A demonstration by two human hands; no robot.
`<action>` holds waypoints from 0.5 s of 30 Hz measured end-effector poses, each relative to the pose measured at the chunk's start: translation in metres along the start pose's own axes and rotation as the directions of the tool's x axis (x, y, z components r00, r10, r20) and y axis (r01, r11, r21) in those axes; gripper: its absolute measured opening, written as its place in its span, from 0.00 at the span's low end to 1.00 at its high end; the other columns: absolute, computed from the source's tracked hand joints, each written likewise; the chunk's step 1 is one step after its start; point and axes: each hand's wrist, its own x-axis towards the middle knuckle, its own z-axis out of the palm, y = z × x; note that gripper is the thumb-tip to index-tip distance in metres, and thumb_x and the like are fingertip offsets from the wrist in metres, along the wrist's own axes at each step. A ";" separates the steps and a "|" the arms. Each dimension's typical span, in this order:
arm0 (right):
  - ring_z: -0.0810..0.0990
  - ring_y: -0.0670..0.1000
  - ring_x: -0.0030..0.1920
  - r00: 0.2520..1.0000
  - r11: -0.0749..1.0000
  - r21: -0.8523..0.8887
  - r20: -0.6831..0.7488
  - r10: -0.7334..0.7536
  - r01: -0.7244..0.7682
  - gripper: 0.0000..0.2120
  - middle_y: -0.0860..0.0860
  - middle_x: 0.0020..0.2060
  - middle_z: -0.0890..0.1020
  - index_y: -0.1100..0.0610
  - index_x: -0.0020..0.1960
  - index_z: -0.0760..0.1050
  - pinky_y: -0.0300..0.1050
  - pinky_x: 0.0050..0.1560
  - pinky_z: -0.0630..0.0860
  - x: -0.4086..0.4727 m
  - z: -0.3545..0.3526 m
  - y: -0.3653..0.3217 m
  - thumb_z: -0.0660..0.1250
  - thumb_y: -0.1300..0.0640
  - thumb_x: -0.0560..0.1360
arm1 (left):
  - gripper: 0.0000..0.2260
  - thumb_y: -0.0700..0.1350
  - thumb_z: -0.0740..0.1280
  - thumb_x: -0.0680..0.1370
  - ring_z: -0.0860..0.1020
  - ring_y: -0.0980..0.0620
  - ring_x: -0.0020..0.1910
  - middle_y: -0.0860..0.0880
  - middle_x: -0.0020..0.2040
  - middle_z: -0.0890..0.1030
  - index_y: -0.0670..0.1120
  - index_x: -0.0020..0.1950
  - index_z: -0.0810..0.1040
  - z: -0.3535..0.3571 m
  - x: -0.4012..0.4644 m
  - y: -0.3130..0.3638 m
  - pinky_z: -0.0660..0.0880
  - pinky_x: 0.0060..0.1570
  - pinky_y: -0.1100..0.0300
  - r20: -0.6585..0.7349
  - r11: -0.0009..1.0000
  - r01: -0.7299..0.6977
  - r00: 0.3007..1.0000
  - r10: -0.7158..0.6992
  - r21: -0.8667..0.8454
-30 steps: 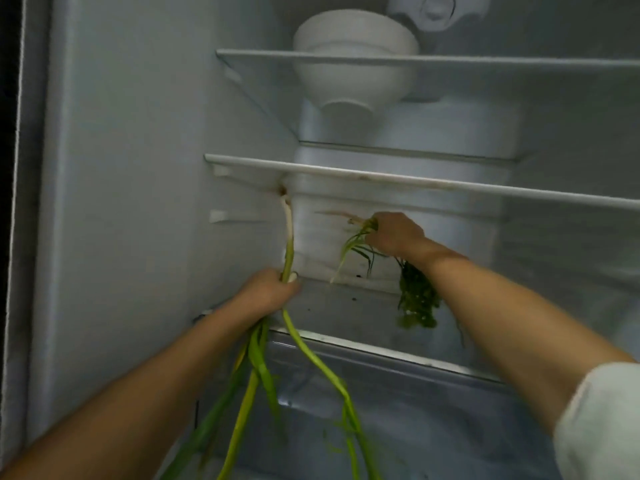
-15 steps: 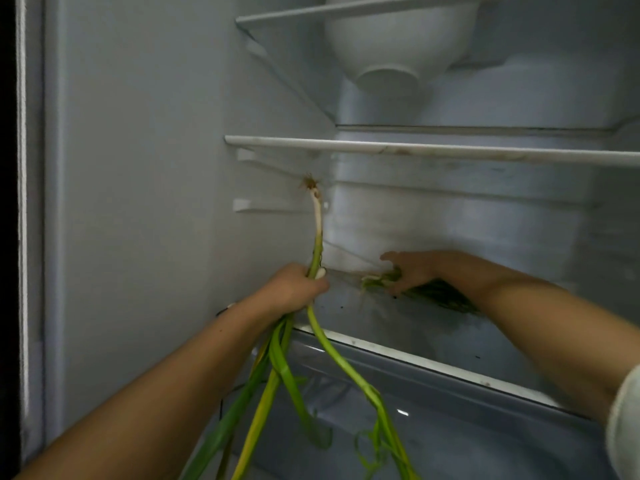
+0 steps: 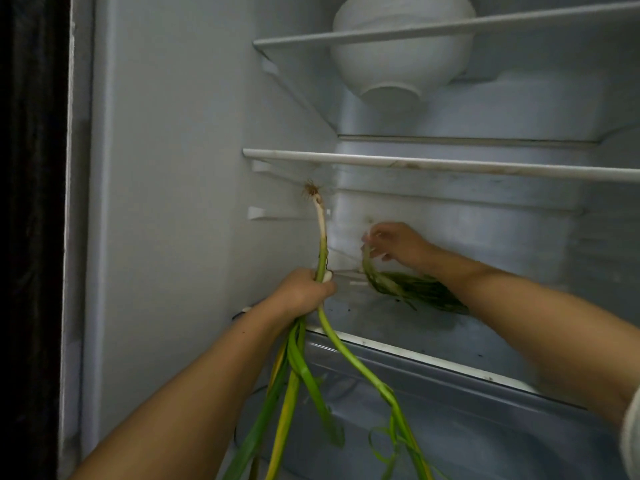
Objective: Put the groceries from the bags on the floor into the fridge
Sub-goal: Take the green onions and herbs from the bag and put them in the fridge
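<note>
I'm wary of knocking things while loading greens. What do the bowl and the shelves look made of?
The bowl: likely glazed ceramic, being opaque white with a footed base and soft sheen, though melamine is possible. The shelves: clear glass or plastic panels, since the bowl shows through one, with matte white, probably plastic, front trims.

Spring onions (image 3: 321, 237): long stalks, white at the root end with a brown tuft of roots, green and partly yellowed lower down. Held upright, root end up near the fridge's (image 3: 180, 168) left inner wall, just below the middle shelf; leaves trail down in front of the bottom drawer.

Bunch of thin greens (image 3: 408, 289): dark, limp strands, lying on the fridge's lowest glass shelf toward the back, one end lifted and curved upward.
</note>
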 end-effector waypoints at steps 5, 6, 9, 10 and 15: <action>0.82 0.55 0.48 0.946 0.661 0.738 -0.103 0.308 -0.135 0.03 0.56 0.50 0.81 0.57 0.53 0.72 0.52 0.47 0.79 -0.004 -0.033 -0.015 0.61 0.61 0.79 | 0.15 0.47 0.64 0.78 0.70 0.55 0.29 0.50 0.30 0.72 0.49 0.31 0.70 -0.001 -0.002 0.000 0.66 0.29 0.63 0.004 0.999 -0.015 1.000 0.015 -0.033; 0.81 0.55 0.47 0.937 0.593 0.797 -0.113 0.331 -0.113 0.05 0.56 0.50 0.80 0.57 0.55 0.71 0.55 0.46 0.78 -0.003 -0.037 -0.015 0.59 0.61 0.80 | 0.15 0.47 0.64 0.78 0.70 0.55 0.29 0.50 0.30 0.72 0.48 0.31 0.70 -0.001 -0.001 0.000 0.65 0.29 0.63 0.001 0.999 -0.021 1.000 0.021 -0.029; 0.81 0.54 0.46 0.915 0.469 0.881 -0.133 0.382 -0.067 0.08 0.55 0.48 0.77 0.57 0.61 0.64 0.60 0.49 0.76 -0.001 -0.047 -0.012 0.53 0.60 0.82 | 0.15 0.46 0.65 0.77 0.70 0.55 0.28 0.49 0.29 0.72 0.47 0.31 0.70 -0.001 -0.001 -0.001 0.65 0.28 0.63 0.000 0.999 -0.024 1.000 0.024 -0.029; 0.80 0.54 0.44 0.904 0.434 0.899 -0.142 0.404 -0.053 0.08 0.55 0.47 0.76 0.57 0.60 0.63 0.60 0.51 0.75 -0.001 -0.049 -0.012 0.51 0.60 0.83 | 0.15 0.46 0.65 0.77 0.70 0.55 0.28 0.49 0.29 0.72 0.47 0.31 0.70 0.000 0.000 -0.001 0.65 0.28 0.63 0.001 0.999 -0.025 1.000 0.025 -0.032; 0.65 0.46 0.19 0.816 0.440 0.892 -0.175 0.551 -0.105 0.17 0.52 0.27 0.67 0.58 0.37 0.65 0.35 0.17 0.66 0.008 -0.072 -0.011 0.47 0.64 0.82 | 0.16 0.48 0.64 0.78 0.70 0.55 0.28 0.49 0.29 0.72 0.47 0.30 0.70 -0.001 0.001 -0.001 0.65 0.29 0.62 0.009 0.999 -0.038 0.999 0.038 0.016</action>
